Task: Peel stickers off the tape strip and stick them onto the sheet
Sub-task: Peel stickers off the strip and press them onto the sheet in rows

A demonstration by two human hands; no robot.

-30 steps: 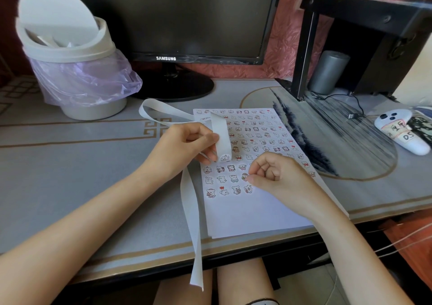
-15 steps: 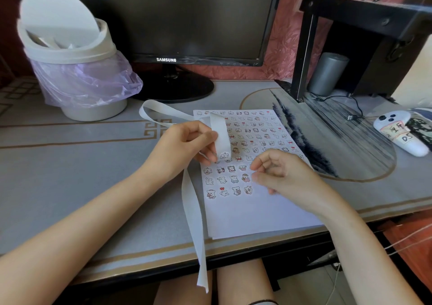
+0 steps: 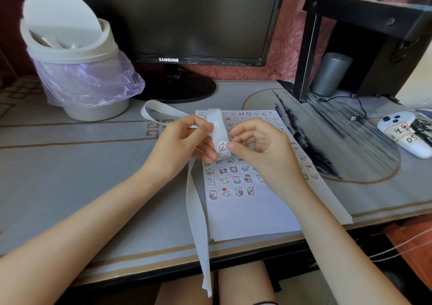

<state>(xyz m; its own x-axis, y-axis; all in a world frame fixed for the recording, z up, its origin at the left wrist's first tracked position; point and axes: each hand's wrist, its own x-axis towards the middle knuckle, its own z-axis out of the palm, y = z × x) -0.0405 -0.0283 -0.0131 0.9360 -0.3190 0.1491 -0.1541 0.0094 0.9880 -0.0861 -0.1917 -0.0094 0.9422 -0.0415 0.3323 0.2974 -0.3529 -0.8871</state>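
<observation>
Two hands meet above the sheet, and I read the scene from the left. At the far left a white swing-lid bin [image 3: 77, 47] with a purple liner stands on the desk [image 3: 70, 176]. The left hand [image 3: 184, 141] pinches the white tape strip [image 3: 196, 211] between thumb and curled fingers, holding it up over the sheet. One end of the strip loops back toward the bin and the other hangs past the desk's front edge. A cartoon sticker [image 3: 222, 146] sits on the strip's face just beside that pinch. The right hand [image 3: 264, 150] is loosely curled, its thumb tip touching the sticker's right edge; I cannot tell whether it has any hold. Beneath both hands the sheet [image 3: 245, 215] lies flat, with sticker rows across its upper part and its lower part bare. A white controller [image 3: 406, 138] rests far right.
</observation>
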